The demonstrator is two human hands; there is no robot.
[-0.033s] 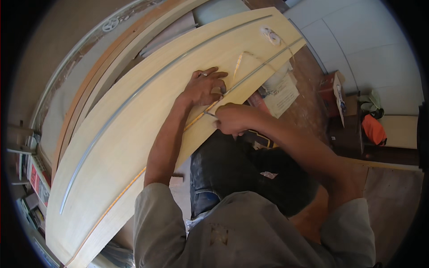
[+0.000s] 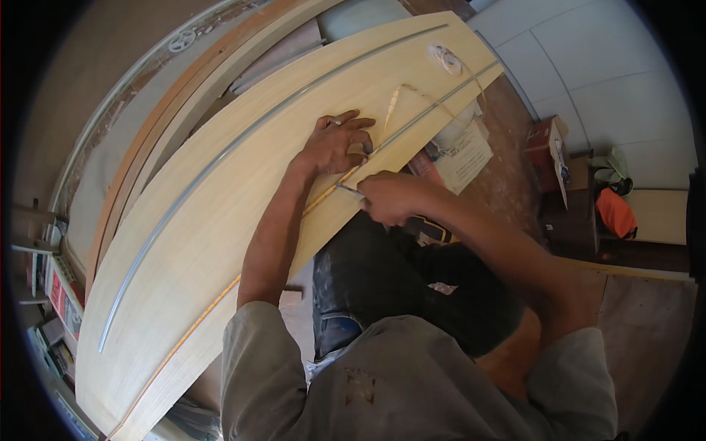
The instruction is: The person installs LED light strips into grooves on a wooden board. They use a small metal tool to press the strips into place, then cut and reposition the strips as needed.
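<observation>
The right hand [image 2: 388,197] is closed around a tool with a black and yellow handle [image 2: 429,230], and a thin metal tip [image 2: 348,188] comes out of the fist toward the edge of the board. The left hand [image 2: 334,144] lies flat with the fingers spread, pressing on the board and holding nothing.

The long pale wooden board [image 2: 243,220] lies across the view, from the lower left to the upper right. A thin metal strip [image 2: 213,167] runs in a groove along the middle of it. A second metal strip [image 2: 434,106] follows the near edge, and the left fingertips touch it. Just below this edge runs a narrow yellow band [image 2: 220,298]. A loose yellowish band [image 2: 393,103] curls near the far end, beside a small white coil [image 2: 443,56]. On the floor to the right lie a printed paper sheet [image 2: 463,158] and a cardboard box [image 2: 548,147].
</observation>
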